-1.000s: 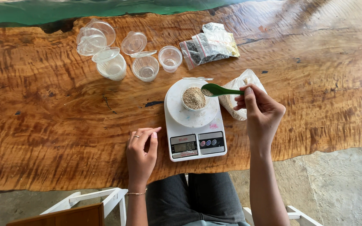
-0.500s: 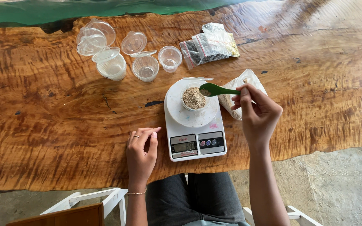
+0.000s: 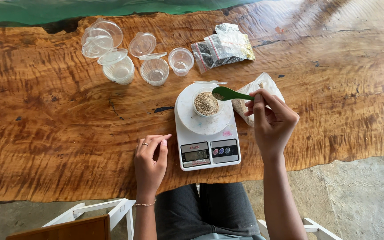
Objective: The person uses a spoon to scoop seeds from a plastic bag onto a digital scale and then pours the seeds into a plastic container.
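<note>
Since the earlier picture the green spoon is sitting a little lower and closer in over the cup, its bowl now reaching the cup's right rim, while the right hand gripping its handle is shifting slightly toward the near edge of the desk. That hand is closed around the spoon, thumb and fingers pinching the handle; the left hand is resting flat and open on the wood, holding nothing, just left of the scale. The cup, holding pale brown grains, is standing in the middle of the scale's round white plate, near the middle of the desk's near edge. Behind the right hand a clear bag of the same grains is lying open. To do this well, the spoon should be tipping gently over the cup's middle, letting a few grains fall at a time while the eyes are watching the scale's display, and the hand should be staying clear of the plate so as not to be pressing on it. Toward the far left edge empty plastic cups and lids are waiting, and small sealed bags are lying farther back. Otherwise nothing is differing: the left hand, scale and bags are keeping their places.
</note>
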